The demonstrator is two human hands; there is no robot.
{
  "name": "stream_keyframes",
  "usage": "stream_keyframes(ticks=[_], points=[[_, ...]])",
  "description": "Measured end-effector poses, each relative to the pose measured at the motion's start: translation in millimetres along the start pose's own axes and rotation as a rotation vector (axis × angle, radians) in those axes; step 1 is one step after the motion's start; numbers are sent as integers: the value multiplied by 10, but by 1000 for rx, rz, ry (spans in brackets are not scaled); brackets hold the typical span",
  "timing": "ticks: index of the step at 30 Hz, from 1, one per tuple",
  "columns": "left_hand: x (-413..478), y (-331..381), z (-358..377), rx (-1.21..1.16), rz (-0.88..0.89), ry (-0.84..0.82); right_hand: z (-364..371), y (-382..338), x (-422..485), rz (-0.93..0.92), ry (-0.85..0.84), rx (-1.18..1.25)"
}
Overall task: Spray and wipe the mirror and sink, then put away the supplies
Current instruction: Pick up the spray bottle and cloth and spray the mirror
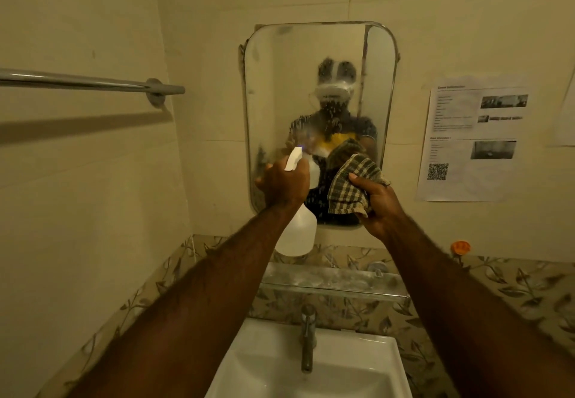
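Observation:
A rounded wall mirror (280, 86) hangs ahead, its glass speckled with droplets in the middle. My left hand (281, 184) grips a white spray bottle (298, 234) by the neck, its nozzle aimed at the lower glass. My right hand (378, 204) holds a checked brown-and-cream cloth (351, 184) raised in front of the mirror's lower right part. Below, a white sink (367, 366) with a metal tap (307, 338) sits between my forearms.
A glass shelf (336, 282) runs under the mirror. A chrome towel rail (93, 83) sticks out of the left wall. A printed sheet (466, 148) is taped to the right wall, an orange hook (460, 247) below it. Leaf-patterned tiles border the sink.

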State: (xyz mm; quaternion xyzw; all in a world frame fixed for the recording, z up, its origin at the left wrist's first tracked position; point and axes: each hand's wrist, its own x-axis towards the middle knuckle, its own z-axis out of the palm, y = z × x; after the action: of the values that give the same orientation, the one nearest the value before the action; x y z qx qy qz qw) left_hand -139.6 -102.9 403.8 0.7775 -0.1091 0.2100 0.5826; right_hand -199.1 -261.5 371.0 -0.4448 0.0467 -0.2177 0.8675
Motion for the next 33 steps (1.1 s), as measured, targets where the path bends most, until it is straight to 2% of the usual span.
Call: stream_keyframes(ticks=[6,10,25,29,33], points=[[-198,-21,179,-34,-17,-56,-170,-7,-10,-25,56,-22],[-323,-123,311,42,17,-78,-287,-12,-9,-25,81,-30],[-664,-594,726,218,-137,-217,-855,246,106,57,219,-229],[-703,-660,788,88,-185,-209,-905,296,129,66,242,-218],[-617,-681,726,-107,-207,-139,-795,344,194,64,186,-138]])
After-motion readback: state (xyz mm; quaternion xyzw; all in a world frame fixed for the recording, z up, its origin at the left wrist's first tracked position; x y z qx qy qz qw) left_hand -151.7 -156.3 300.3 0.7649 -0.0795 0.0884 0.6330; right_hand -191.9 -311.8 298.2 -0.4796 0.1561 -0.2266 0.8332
